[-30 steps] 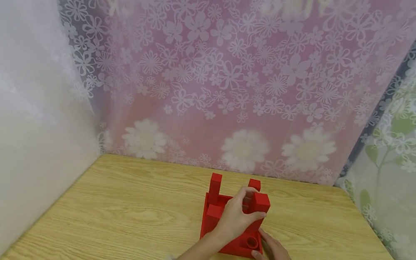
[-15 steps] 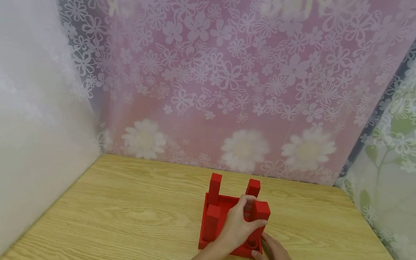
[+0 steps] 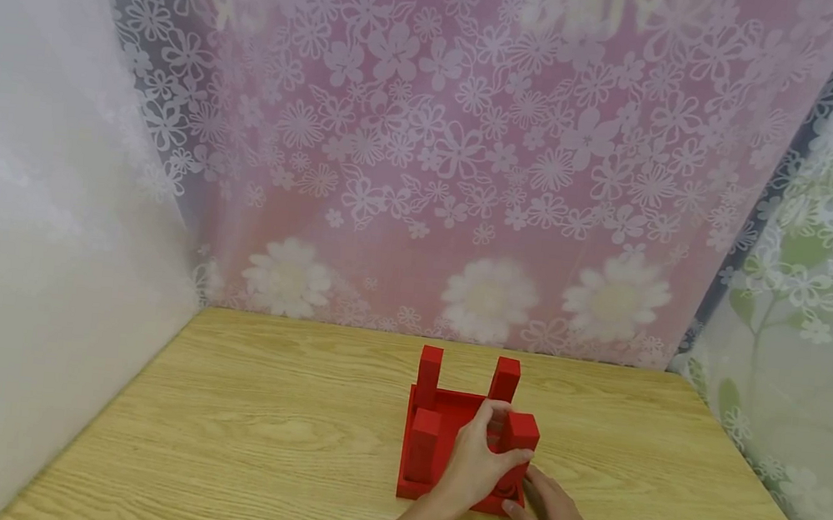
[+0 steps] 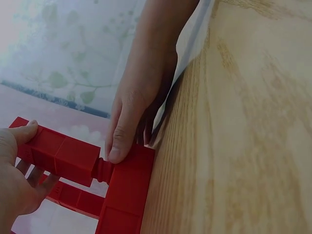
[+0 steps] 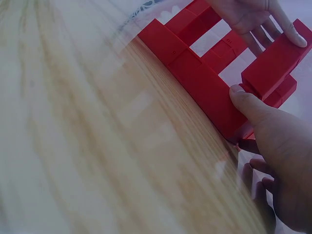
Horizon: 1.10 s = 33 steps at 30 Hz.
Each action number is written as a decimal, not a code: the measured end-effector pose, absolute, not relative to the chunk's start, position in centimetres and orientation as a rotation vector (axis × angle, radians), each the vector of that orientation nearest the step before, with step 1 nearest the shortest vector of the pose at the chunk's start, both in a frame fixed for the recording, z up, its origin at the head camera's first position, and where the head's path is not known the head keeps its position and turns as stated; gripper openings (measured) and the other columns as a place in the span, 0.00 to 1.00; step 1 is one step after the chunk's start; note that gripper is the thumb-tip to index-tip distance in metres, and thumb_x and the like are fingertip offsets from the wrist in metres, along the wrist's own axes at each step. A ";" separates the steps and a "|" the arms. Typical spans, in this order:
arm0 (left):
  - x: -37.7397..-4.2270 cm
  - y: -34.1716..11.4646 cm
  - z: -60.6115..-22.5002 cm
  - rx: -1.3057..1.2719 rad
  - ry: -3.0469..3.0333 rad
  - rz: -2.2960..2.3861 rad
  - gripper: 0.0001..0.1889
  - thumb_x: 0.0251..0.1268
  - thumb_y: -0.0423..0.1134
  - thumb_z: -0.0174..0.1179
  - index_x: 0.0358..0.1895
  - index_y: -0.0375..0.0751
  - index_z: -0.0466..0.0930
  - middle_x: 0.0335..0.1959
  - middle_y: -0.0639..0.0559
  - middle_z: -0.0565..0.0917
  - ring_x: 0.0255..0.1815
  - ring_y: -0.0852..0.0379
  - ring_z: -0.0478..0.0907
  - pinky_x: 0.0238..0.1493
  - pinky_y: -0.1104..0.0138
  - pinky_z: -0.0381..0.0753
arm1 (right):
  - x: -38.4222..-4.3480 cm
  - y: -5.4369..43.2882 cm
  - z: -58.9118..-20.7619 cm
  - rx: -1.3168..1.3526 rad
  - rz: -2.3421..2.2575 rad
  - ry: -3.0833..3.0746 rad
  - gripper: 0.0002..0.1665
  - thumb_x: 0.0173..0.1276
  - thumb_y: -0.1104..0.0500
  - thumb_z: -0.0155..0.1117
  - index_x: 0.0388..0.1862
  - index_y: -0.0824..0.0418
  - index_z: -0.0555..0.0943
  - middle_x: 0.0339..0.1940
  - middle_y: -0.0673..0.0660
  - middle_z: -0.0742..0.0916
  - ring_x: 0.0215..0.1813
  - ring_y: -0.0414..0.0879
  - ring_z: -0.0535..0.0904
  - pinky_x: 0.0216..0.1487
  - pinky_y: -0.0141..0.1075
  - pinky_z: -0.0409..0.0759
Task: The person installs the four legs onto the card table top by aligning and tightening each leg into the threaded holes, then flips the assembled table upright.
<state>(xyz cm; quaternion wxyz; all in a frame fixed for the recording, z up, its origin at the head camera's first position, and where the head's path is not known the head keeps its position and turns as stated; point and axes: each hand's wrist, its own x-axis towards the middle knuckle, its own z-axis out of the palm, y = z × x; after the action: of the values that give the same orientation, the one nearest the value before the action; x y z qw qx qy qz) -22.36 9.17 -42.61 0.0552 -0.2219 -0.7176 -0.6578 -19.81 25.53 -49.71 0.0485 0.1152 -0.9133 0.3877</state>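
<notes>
A red, tray-like square base lies on the wooden table with square legs upright at its corners. My left hand grips one red leg at the near right corner, thumb on the near side and fingers behind. In the left wrist view a narrow ridged neck shows between that leg and the base. My right hand holds the same corner of the base from the right, its thumb beside the neck and its fingers on the outer side.
Other legs rise from the base: a near left leg, a far left leg and a far right leg. The wooden table extends around it. A flowered curtain stands behind, with pale sheets at both sides.
My left hand has lowered the leg toward the near right corner, covering most of the round socket there. The right hand stays on the base.
</notes>
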 end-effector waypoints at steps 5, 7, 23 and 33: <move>-22.3 9.2 -43.0 -0.681 -2.195 -1.996 0.23 0.51 0.35 0.69 0.50 0.50 0.71 0.39 0.63 0.76 0.41 0.64 0.72 0.44 0.69 0.74 | -19.9 25.5 -49.6 0.319 1.176 -2.809 0.42 0.61 0.41 0.61 0.68 0.61 0.64 0.62 0.61 0.72 0.62 0.61 0.65 0.56 0.59 0.63; -22.2 9.2 -43.1 -0.676 -2.201 -2.004 0.23 0.51 0.34 0.68 0.50 0.50 0.71 0.40 0.63 0.76 0.41 0.64 0.73 0.44 0.69 0.74 | -19.9 25.4 -49.6 0.313 1.166 -2.810 0.42 0.60 0.40 0.61 0.68 0.61 0.64 0.63 0.60 0.72 0.62 0.60 0.65 0.56 0.59 0.63; -22.2 9.3 -44.0 -0.713 -2.254 -1.835 0.23 0.54 0.37 0.67 0.52 0.52 0.68 0.41 0.64 0.76 0.42 0.65 0.73 0.43 0.70 0.74 | -19.9 25.7 -50.1 0.305 1.199 -2.813 0.43 0.59 0.39 0.62 0.67 0.60 0.65 0.62 0.59 0.72 0.62 0.59 0.66 0.55 0.55 0.67; -21.8 10.8 -43.8 -0.472 -2.283 -1.508 0.26 0.50 0.57 0.65 0.49 0.51 0.68 0.39 0.64 0.75 0.37 0.65 0.73 0.36 0.70 0.74 | -20.2 25.7 -50.2 0.354 1.179 -2.767 0.39 0.58 0.40 0.63 0.66 0.54 0.67 0.61 0.53 0.74 0.61 0.55 0.68 0.56 0.55 0.66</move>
<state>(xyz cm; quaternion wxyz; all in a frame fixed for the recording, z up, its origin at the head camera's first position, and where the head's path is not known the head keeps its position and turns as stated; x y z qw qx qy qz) -21.79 10.84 -43.79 0.1818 -0.1673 -0.8086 -0.5340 -20.19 25.73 -50.22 0.0563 0.1169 -0.9122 0.3886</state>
